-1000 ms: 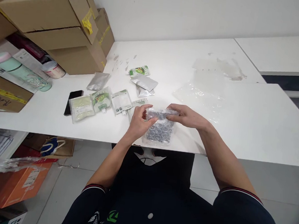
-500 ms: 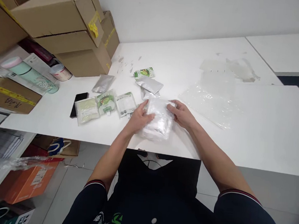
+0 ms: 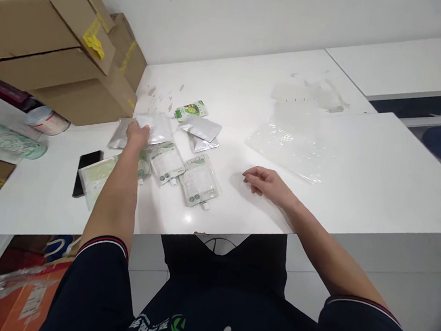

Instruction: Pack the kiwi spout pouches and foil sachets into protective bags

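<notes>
My left hand (image 3: 137,133) grips a silvery, plastic-wrapped packet (image 3: 159,129) beside the cardboard boxes, over another silver pouch (image 3: 119,135). Over the white table my right hand (image 3: 260,181) is empty, its fingers loosely curled and apart. Between the hands lie two green-and-white spouted pouches (image 3: 199,181), (image 3: 165,163). Behind them are stacked silver packets (image 3: 201,128) and a green pouch with a fruit picture (image 3: 191,110). A pale green pouch (image 3: 96,176) is partly hidden by my left forearm.
Cardboard boxes (image 3: 69,80) stand at the back left, near a can (image 3: 47,120) and a mint bottle (image 3: 12,138). A black phone (image 3: 87,167) lies left of my arm. Clear plastic sheeting (image 3: 289,146) spreads on the white table (image 3: 357,188).
My left hand has carried the wrapped packet leftward to the silver pouch. My right hand has let go of it. A spouted pouch now shows where the packet was. The view has shifted right.
</notes>
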`<state>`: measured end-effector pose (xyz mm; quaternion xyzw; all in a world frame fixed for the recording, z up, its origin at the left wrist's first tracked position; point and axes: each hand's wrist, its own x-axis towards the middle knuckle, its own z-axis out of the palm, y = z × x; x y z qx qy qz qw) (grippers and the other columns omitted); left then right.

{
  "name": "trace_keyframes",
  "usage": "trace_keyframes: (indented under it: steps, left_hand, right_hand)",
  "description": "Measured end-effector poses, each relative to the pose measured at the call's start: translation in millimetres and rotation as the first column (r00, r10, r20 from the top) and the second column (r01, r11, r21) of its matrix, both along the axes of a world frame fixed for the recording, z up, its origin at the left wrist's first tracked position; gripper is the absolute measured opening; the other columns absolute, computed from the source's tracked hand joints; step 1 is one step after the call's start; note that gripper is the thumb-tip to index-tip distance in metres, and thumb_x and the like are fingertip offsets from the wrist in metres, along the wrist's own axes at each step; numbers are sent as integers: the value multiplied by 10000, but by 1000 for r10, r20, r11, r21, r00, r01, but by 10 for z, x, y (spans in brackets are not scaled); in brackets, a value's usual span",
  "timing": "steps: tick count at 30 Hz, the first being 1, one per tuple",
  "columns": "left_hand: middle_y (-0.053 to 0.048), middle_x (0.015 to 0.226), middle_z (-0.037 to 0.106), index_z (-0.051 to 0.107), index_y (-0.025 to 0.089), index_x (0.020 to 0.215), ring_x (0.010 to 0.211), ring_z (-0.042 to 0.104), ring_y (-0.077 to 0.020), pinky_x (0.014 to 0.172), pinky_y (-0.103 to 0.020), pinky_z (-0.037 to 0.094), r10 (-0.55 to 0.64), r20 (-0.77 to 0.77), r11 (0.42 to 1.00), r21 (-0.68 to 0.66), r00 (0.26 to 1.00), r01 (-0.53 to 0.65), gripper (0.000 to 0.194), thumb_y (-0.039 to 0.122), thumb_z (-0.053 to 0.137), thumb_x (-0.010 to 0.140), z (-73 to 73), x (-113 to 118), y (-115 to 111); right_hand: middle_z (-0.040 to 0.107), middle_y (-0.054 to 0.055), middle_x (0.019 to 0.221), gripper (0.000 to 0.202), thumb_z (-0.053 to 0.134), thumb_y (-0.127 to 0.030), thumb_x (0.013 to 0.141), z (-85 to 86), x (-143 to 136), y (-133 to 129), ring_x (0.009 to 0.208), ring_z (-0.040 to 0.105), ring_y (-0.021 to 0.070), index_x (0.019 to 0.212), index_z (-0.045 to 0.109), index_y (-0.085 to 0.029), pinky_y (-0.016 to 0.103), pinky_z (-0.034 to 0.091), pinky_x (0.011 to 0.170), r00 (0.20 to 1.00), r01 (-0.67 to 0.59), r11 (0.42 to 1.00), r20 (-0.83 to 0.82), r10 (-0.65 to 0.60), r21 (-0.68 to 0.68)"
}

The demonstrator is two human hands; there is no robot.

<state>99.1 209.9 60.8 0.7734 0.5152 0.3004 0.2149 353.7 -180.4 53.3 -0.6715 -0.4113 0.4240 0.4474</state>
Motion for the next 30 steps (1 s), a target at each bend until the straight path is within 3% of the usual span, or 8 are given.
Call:
trace_keyframes:
  steps: [2, 4, 10, 13, 15, 18, 24, 30]
  left_hand:
    - [-55, 918, 484, 298, 205, 696, 1125, 410, -266, 1045, -626, 285, 142, -62, 990, -11, 988, -143, 413, 188, 657, 899, -77, 51, -49]
    - [-100, 1085, 468, 337, 187, 742, 1213, 330, -318, 1062, -669, 223, 243, -98, 970, 8, 965, -243, 359, 184, 664, 891, -99, 92, -113]
    - [-137, 1332, 408, 481, 175, 1223, 1248, 320, -350, 1044, -613, 298, 295, -176, 939, 234, 939, -251, 343, 255, 615, 917, 82, 132, -398]
    - [-151, 1320, 468, 526, 167, 1264, 1264, 375, -334, 1080, -548, 298, 161, -144, 933, 345, 976, -103, 337, 247, 559, 938, 183, 265, -793]
    - [-126, 1215, 581, 596, 166, 1184, 1184, 485, -270, 1068, -442, 352, -96, -137, 949, 286, 986, 132, 258, 234, 481, 964, 216, 447, -1145]
    - [-88, 1148, 661, 614, 184, 1208, 972, 599, -204, 948, -353, 446, -425, -98, 904, 9, 900, 427, 334, 345, 413, 994, 201, 777, -1626]
    - [-114, 1294, 606, 574, 205, 1317, 1163, 550, -275, 1035, -422, 394, -595, -268, 803, -203, 757, 560, 429, 339, 534, 912, 23, 1183, -1909]
    - [-77, 960, 670, 668, 193, 1063, 1029, 600, -282, 906, -379, 452, -662, -366, 749, -359, 655, 556, 319, 359, 666, 791, -1, 1308, -1993]
  right_hand:
    - [694, 109, 988, 388, 566, -538, 895, 19, 205, -51, 766, 621, 200, 1015, 670, -184, 366, 514, 682, 918, 148, 986, 361, -167, 79]
    - [657, 156, 1164, 425, 576, -521, 889, 3, 448, -50, 1012, 606, 293, 1123, 654, -175, 451, 504, 824, 698, 220, 969, 676, -235, 110]
    - [633, 235, 1216, 353, 369, -208, 962, -113, 722, 93, 1090, 572, 363, 1197, 608, -96, 456, 475, 797, 377, 222, 931, 906, 192, -290]
    - [677, 216, 1141, 390, 315, -113, 943, -87, 527, 88, 978, 612, 330, 1171, 631, -101, 407, 457, 723, 294, 256, 942, 946, 138, -217]
    - [701, 178, 1111, 386, 330, -117, 945, -77, 336, 57, 961, 617, 304, 1141, 661, -137, 391, 451, 734, 260, 185, 978, 964, 46, -97]
    - [724, 115, 1099, 388, 349, -110, 947, -150, 38, -13, 986, 621, 269, 1084, 703, -190, 387, 460, 801, 288, -33, 999, 957, -29, 40]
    - [715, 78, 1144, 405, 337, -138, 971, -373, -206, -258, 1104, 605, 265, 1018, 726, -240, 475, 458, 965, 487, -208, 971, 873, -5, 121]
    - [596, 112, 1358, 352, 554, -449, 924, -13, 55, -383, 1238, 544, 298, 1156, 677, -214, 486, 488, 981, 699, -274, 962, 691, 187, 18]
